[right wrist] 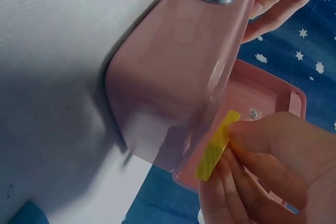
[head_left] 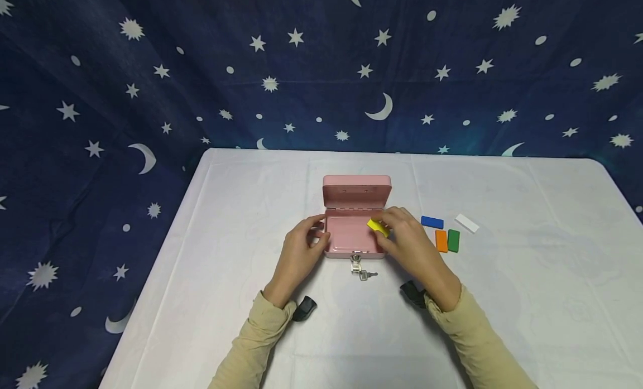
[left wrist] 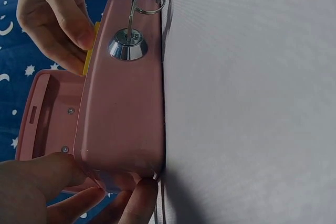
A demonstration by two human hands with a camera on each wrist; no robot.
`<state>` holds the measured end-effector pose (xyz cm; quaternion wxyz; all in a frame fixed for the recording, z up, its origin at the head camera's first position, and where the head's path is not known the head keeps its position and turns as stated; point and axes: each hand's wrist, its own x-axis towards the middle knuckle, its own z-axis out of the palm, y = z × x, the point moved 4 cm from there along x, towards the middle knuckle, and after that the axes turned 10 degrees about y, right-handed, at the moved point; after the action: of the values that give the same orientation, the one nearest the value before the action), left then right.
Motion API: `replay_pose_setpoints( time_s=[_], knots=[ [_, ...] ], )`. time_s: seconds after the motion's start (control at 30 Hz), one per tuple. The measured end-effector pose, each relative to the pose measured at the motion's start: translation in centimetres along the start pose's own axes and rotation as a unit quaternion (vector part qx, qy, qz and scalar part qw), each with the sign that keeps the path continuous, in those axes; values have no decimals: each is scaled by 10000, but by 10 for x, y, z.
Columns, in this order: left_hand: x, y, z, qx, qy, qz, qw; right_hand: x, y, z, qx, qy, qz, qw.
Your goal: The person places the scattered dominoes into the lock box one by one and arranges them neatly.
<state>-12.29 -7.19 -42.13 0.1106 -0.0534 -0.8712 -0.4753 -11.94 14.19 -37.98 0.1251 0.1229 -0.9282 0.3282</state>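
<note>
Right hand (head_left: pixel 406 233) pinches a small, flat, yellow rectangular block (head_left: pixel 377 227) between thumb and fingertips, holding it at the right part of the open box; whether it touches the rim, I cannot tell. Left hand (head_left: pixel 300 244) is half-open, holding nothing off the tabletop, its loosely bent fingers and thumb resting against the left wall of a glossy pink rectangular box, probably painted metal (head_left: pixel 339 255). Judgement: block light, stiff, smooth and perhaps a little slippery, hardly fragile; best taken across its narrow sides near one end. Box likely heavier and rigid; its side walls offer the steadiest hold. Edges: rim surrounds the cavity; raised pink lid (head_left: pixel 356 191) stands at the far side, limiting room there. Silver metal lock (head_left: pixel 356 259) projects in front, with silver keys (head_left: pixel 364 275) hanging nearest the person. Right of the box, blue (head_left: pixel 432 222), orange (head_left: pixel 441 240), green (head_left: pixel 454 240) and white (head_left: pixel 467 223) rectangular blocks lie flat, crowding sideways movement; white-covered tabletop (head_left: pixel 527 299) gives ample room leftward.
</note>
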Motion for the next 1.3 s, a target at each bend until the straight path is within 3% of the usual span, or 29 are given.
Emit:
replay_pose_setpoints(
  time_s=[0.33, 0.7, 1.3],
  knots=[
    [0, -2, 0, 6, 15, -42, 10000, 5, -2, 11, 32, 67, -348, 9994],
    [0, -2, 0, -17, 31, -64, 10000, 8, -2, 23, -12, -133, -258, 9996],
    [0, -2, 0, -144, 10, -67, 9999, 12, 1, 32, -272, -304, -463, 9981]
  ],
)
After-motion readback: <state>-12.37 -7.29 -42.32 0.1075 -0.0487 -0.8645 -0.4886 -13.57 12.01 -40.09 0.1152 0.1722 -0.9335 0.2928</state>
